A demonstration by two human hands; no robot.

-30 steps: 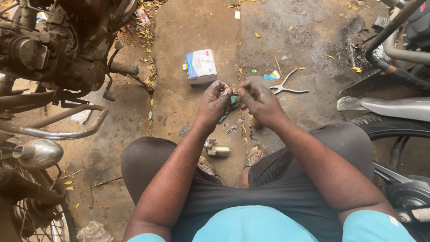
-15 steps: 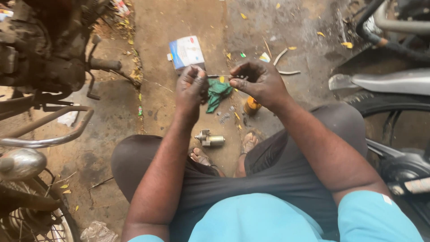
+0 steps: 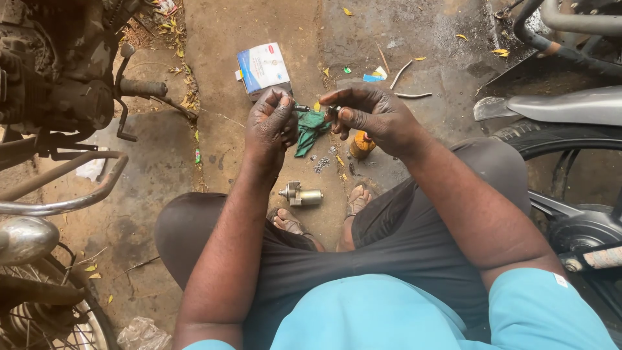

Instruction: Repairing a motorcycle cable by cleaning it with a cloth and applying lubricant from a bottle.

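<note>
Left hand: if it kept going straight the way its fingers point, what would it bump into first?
The left hand points right, along the small dark part it pinches. It would probably meet the right hand first, which holds the other end. Depth looks about equal.

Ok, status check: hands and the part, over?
Left hand and right hand pinch a thin metal rod between them. Green rag hangs beneath. Small motor on ground by feet.

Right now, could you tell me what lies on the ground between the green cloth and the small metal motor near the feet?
In the head view, only bare concrete with a patch of dark specks separates the green cloth from the small metal motor.
</note>
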